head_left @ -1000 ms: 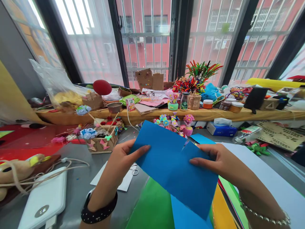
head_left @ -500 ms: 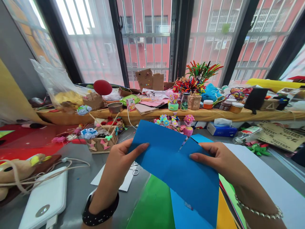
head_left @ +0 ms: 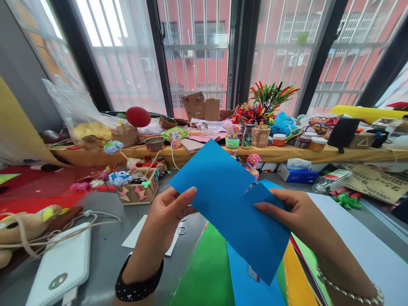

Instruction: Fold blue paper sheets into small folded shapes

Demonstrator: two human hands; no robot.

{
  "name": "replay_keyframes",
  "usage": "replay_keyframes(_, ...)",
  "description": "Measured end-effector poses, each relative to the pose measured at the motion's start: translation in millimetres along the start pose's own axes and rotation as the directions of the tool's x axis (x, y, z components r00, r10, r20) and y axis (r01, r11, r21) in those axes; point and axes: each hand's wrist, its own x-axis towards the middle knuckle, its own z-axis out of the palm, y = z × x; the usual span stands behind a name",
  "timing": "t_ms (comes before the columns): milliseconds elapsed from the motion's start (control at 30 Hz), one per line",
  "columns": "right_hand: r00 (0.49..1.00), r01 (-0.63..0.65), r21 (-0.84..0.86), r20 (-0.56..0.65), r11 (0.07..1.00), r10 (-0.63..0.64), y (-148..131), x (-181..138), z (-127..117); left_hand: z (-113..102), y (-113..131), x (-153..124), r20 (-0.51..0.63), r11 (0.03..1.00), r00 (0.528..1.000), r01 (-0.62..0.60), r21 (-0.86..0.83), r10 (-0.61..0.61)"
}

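Observation:
A sheet of blue paper (head_left: 219, 182) is held up in front of me, tilted, with a tear or slit running in from its upper right edge. My left hand (head_left: 174, 214) pinches its left corner between thumb and fingers. On the other side of the slit, my right hand (head_left: 287, 208) grips the right part with the thumb on top. Below the paper lie sheets of coloured paper: a green sheet (head_left: 204, 267), a blue sheet (head_left: 239, 293) with a small label, and a yellow sheet (head_left: 296, 276).
White paper (head_left: 344, 221) spreads under my right arm. Scissors with white handle loops (head_left: 182, 230) lie by my left hand. A white power bank (head_left: 63, 263) with cables, a cardboard box of paper flowers (head_left: 137, 191) and a tissue box (head_left: 296, 173) stand around the table.
The blue paper has turned, its left part swinging up and its lower right corner rising. The slit's edges have come closer together. My left hand has shifted slightly and changed its pinch.

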Motion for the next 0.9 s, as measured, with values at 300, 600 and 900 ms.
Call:
replay_keyframes(300,0.996,0.078,-0.133,-0.027,0.988,-0.082,-6,-1,14,34,-23,-9,-0.195,0.999,0.98,0.038,-0.032,-0.044)
replay_keyframes(600,1.0,-0.001,0.128,0.029,0.992,-0.003,8,7,19,39,-8,-16,-0.226,0.997,0.972,0.068,0.032,-0.059)
replay_keyframes(900,1.0,0.005,0.126,0.019,0.992,-0.007,9,9,20,36,-11,-13,-0.242,0.995,0.969,0.066,0.075,-0.046)
